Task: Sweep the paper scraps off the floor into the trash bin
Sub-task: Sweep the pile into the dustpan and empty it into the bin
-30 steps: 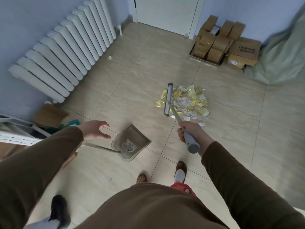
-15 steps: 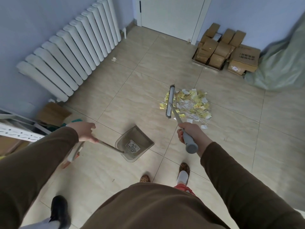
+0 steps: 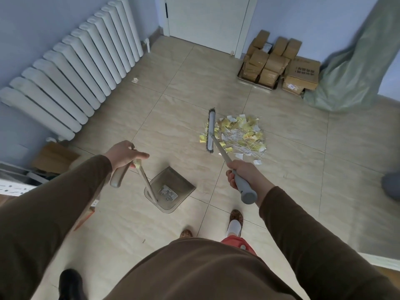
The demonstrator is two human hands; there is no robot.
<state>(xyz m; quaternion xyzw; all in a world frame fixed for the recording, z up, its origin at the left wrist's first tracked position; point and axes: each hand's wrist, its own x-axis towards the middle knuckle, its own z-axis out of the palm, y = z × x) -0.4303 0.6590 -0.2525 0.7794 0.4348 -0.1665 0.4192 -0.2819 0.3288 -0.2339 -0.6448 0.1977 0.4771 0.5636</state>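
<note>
Over tiled floor (image 3: 129,224), left hand (image 3: 121,153) grips dustpan handle (image 3: 118,175), forefinger extended.

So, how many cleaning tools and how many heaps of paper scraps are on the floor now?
Broom: 1
Dustpan: 1
Heap of paper scraps: 1
Stray scrap near the radiator: 1
Total: 4

I see a beige tiled floor (image 3: 121,217) with dark grout lines. A heap of yellow and white paper scraps (image 3: 240,135) lies at about one o'clock, the broom head (image 3: 210,131) touching its left edge. The dustpan (image 3: 173,189) sits near centre. One stray scrap (image 3: 135,80) lies at eleven o'clock, cardboard boxes (image 3: 281,66) at one o'clock.
</note>
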